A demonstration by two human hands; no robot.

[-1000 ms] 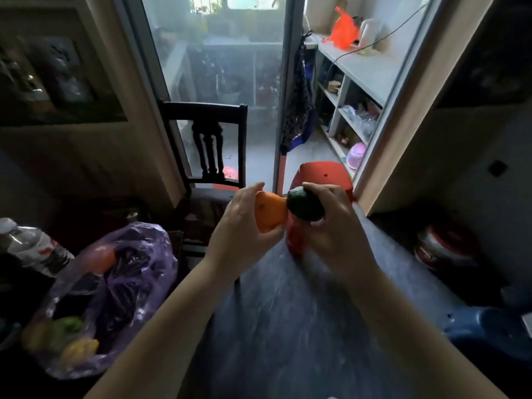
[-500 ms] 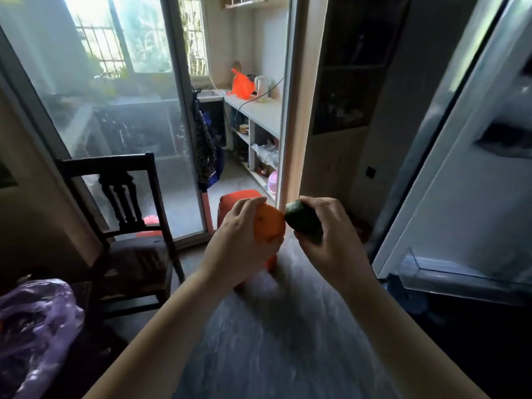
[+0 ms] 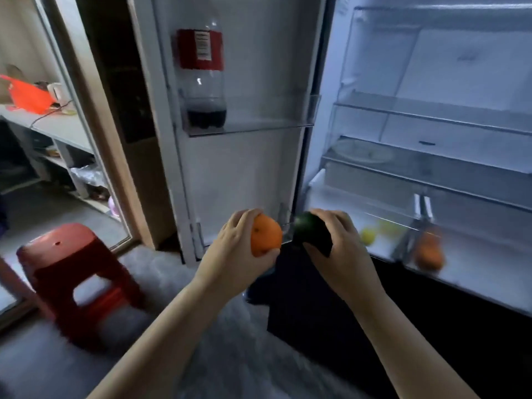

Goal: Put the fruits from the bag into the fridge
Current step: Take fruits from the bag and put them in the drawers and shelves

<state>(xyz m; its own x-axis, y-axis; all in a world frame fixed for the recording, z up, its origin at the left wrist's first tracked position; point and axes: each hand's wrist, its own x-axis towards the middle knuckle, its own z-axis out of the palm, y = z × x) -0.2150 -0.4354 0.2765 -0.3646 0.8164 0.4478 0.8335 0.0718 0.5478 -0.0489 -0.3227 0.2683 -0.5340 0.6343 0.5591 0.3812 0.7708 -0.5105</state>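
1. A second before, the person faced a glass door and a chair, and the bag lay low on the left. Then the view turned, and the open fridge (image 3: 460,82) filled the right side. The bag was out of sight.
2. The left hand (image 3: 230,254) held the orange (image 3: 266,239), its grip curled round it. The right hand (image 3: 342,254) held the dark green fruit (image 3: 309,228), its grip curled over the top. Both grips were the same as before, and nothing had dropped.
3. The two fruits were up in the air, near each other, just in front of the bottom drawer (image 3: 475,269). They were not inside yet.
4. The drawer already had some yellow fruits (image 3: 368,236) and a second orange (image 3: 429,254) in it. They looked blurry.
5. A bottle (image 3: 201,73) stood in the door shelf. A red stool (image 3: 69,272) stood on the floor to the left.
6. So the carrying looked almost done. The fruits likely needed only to go into the drawer. The bag had more fruit in it a second before, so another trip back seemed likely.
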